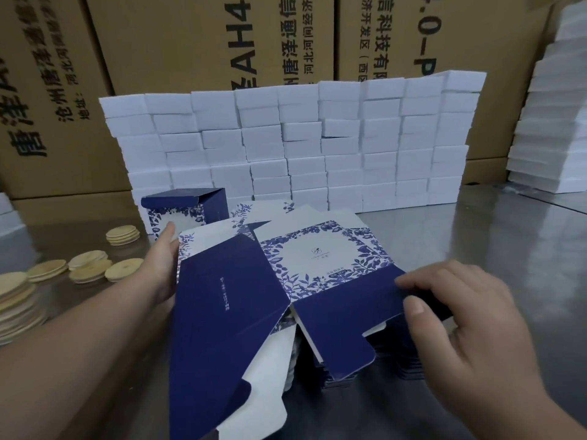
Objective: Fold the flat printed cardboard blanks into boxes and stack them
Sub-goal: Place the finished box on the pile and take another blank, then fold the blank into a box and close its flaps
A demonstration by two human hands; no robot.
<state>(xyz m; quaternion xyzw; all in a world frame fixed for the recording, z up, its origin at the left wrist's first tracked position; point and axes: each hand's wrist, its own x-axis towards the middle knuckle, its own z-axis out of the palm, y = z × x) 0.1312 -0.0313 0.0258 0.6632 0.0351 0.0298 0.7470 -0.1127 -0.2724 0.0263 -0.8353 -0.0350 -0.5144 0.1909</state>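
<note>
Already the work sits in its shaping step, judging by how the card lies. At the tabletop's [508, 236] left edge lie low piles of pale round discs [89, 269], well apart from the job. Just past them, toward the far side, one folded box [184, 208] in navy and floral print stands upright in front of the wall of stacked white boxes [292, 144]. The left hand [158, 265] grips the left edge of the printed blank [279, 274], thumb on the outer side and fingers hidden behind the panel, lifting that side so the navy panel tilts up from the flat. The blank is raised over the near middle of the tabletop, resting above a stack of flat blanks [336, 373] whose dark edges show beneath it. On the right, the right hand [463, 315] pinches the navy side panel, thumb on top and fingers curled over its edge. The tube is not yet squared, so the next move seems to call for pushing the two held edges toward each other until the creases open into a sleeve, then tucking the near flaps shut. After that it can join the folded box by the white stacks.
</note>
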